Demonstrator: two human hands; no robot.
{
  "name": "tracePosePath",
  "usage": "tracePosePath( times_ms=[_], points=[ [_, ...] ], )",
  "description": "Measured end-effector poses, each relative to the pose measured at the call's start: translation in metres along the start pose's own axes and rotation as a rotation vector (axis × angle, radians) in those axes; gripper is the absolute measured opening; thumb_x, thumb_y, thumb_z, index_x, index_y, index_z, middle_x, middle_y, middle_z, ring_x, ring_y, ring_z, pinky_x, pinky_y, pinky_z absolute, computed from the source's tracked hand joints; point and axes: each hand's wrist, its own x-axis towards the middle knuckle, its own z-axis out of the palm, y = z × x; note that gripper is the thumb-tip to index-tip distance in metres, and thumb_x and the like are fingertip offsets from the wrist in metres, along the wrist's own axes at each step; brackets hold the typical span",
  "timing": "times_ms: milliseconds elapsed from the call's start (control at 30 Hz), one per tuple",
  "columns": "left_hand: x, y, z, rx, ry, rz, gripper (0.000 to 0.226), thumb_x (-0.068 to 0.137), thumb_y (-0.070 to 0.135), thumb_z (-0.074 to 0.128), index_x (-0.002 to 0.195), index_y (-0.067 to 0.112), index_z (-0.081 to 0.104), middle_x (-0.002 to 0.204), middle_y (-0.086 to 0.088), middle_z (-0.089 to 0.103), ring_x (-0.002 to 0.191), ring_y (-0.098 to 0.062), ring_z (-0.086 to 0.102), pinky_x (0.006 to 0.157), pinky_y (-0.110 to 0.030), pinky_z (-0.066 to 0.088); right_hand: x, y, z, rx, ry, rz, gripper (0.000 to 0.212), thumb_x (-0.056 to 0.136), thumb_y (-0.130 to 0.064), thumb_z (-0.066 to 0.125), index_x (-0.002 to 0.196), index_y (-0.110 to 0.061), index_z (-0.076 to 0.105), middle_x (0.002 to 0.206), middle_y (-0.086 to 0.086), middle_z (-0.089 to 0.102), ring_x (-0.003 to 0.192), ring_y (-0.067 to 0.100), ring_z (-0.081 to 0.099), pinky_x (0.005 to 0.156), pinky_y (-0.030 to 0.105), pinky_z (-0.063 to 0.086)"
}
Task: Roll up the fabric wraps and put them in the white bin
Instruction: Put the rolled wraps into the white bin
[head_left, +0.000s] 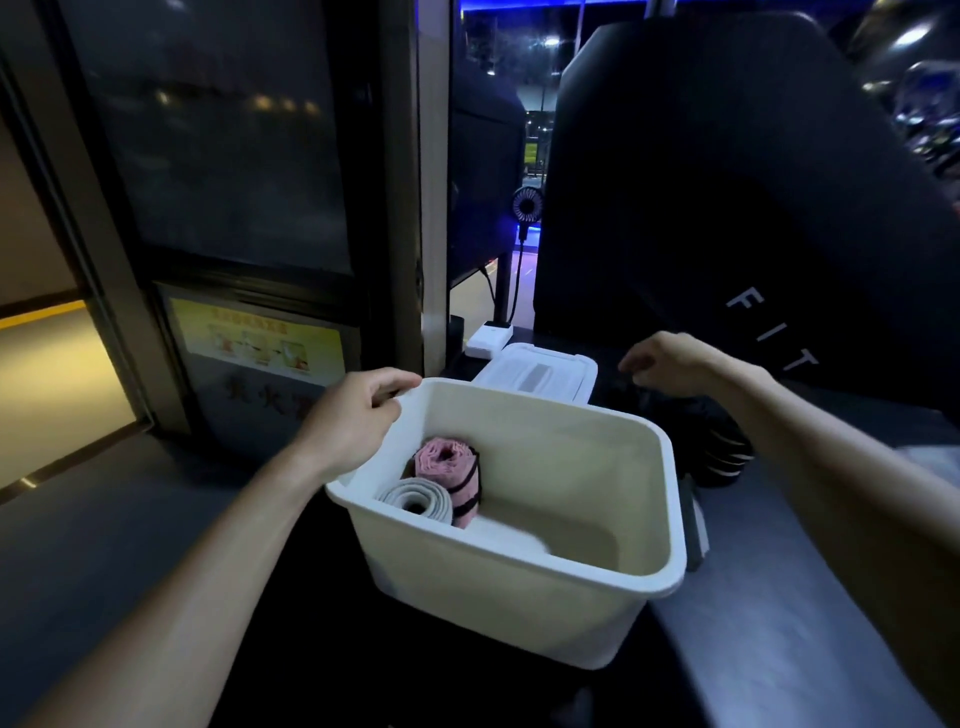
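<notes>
Where the dark grey counter (779, 649) meets its left edge, a white rectangular plastic bin (587, 571) is seen, open at the top and tilted slightly toward the camera. Its left rim is gripped by the left hand (353, 415), the fingers curled over the far left corner of the rim and the thumb on the outside. Two rolled fabric wraps are noted inside the bin, against its left wall: a pink rolled wrap bound with black bands (449, 470), and a grey rolled wrap (415, 500) lying just in front of it, the two touching. Both rolls are seen end-on, their spirals facing upward. The rest of the bin's floor is bare.

The right hand (662, 361) is held above the counter beyond the bin's far right corner, fingers loosely curled downward; nothing is held in it. Directly beneath and beside it a heap of dark fabric with pale stripes (717, 452) is seen on the counter, just to the right of the bin. Whether the fingertips touch this heap cannot be told.

Behind the bin a flat white ribbed lid (537, 371) is lying, and beyond it a small white box-shaped device (488, 339). A large black panel bearing the pale letters "FIT" (753, 208) stands at the back right. A small round black fan (527, 205) is mounted behind, a cable hanging from it. At left, a dark glass door with a yellow notice (257, 335) is recorded.
</notes>
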Motion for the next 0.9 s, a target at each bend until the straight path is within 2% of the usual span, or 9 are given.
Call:
tracePosePath(
  times_ms=[100,267,400,533,633,700,800,833,900],
  points=[
    [0.0,-0.002,0.0,0.009,0.002,0.011,0.041,0.1,-0.002,0.053,0.131,0.019,0.068,0.127,0.011,0.069,0.121,-0.001,0.059,0.086,-0.002,0.035,0.01,0.012,0.016,-0.068,-0.049,0.024,0.04,0.087,-0.031,0.076,0.126,-0.026,0.069,0.123,0.002,0.07,0.115,0.024,0.062,0.099,0.034,0.049],
    [0.003,-0.005,0.0,-0.008,0.004,0.011,0.042,0.098,-0.004,0.054,0.128,0.02,0.07,0.127,0.011,0.07,0.123,-0.001,0.06,0.1,-0.015,0.041,0.022,0.019,0.041,-0.03,-0.012,0.08,0.05,0.07,-0.054,0.084,0.107,-0.029,0.063,0.103,0.002,0.065,0.095,0.024,0.061,0.084,0.039,0.055],
    [0.003,-0.008,0.0,-0.002,0.007,0.006,0.041,0.098,-0.003,0.054,0.126,0.022,0.071,0.127,0.012,0.07,0.124,0.0,0.06,0.098,-0.013,0.039,0.025,0.02,0.052,-0.027,0.071,0.111,0.04,0.071,-0.046,0.083,0.097,-0.027,0.06,0.106,0.002,0.063,0.093,0.025,0.06,0.073,0.035,0.048],
    [0.001,-0.005,-0.001,0.002,0.007,0.003,0.038,0.101,0.003,0.054,0.128,0.024,0.07,0.128,0.012,0.07,0.123,-0.001,0.06,0.11,-0.027,0.044,0.022,0.017,0.041,0.062,0.124,0.065,0.04,0.066,-0.041,0.089,0.094,-0.028,0.062,0.107,0.003,0.07,0.093,0.025,0.064,0.076,0.036,0.053],
    [-0.003,0.002,-0.002,0.042,-0.002,0.01,0.033,0.105,0.015,0.052,0.132,0.025,0.068,0.128,0.013,0.069,0.122,-0.003,0.058,0.102,-0.025,0.043,0.009,-0.006,0.005,0.227,0.332,-0.055,0.039,0.067,-0.035,0.091,0.097,-0.025,0.068,0.101,0.001,0.072,0.09,0.021,0.065,0.076,0.031,0.051],
    [-0.004,0.004,-0.003,0.09,-0.009,0.015,0.032,0.106,0.022,0.052,0.133,0.027,0.067,0.129,0.014,0.068,0.123,-0.004,0.058,0.097,-0.024,0.042,-0.012,-0.037,-0.028,0.37,0.409,-0.192,0.037,0.069,-0.031,0.091,0.099,-0.022,0.07,0.092,-0.005,0.071,0.082,0.013,0.065,0.071,0.026,0.048],
    [-0.006,0.005,-0.003,0.129,-0.016,0.025,0.032,0.106,0.026,0.052,0.135,0.029,0.066,0.132,0.014,0.067,0.125,-0.006,0.058,0.102,-0.028,0.045,-0.05,-0.089,-0.056,0.388,0.26,-0.454,0.036,0.07,-0.031,0.092,0.098,-0.024,0.07,0.087,-0.012,0.071,0.078,0.004,0.066,0.07,0.023,0.05],
    [-0.006,0.005,-0.003,0.14,-0.017,0.026,0.033,0.106,0.025,0.051,0.136,0.029,0.066,0.133,0.013,0.067,0.125,-0.007,0.059,0.104,-0.03,0.046,-0.061,-0.105,-0.056,0.319,0.184,-0.525,0.037,0.069,-0.033,0.092,0.098,-0.025,0.07,0.088,-0.013,0.071,0.08,0.006,0.066,0.071,0.023,0.051],
    [-0.007,0.006,-0.004,0.145,-0.02,0.024,0.034,0.106,0.022,0.051,0.136,0.028,0.065,0.134,0.012,0.067,0.126,-0.009,0.059,0.108,-0.033,0.046,-0.077,-0.133,-0.046,0.145,0.097,-0.633,0.041,0.067,-0.033,0.092,0.1,-0.026,0.069,0.091,-0.016,0.069,0.082,0.008,0.063,0.07,0.013,0.046]
  ],
)
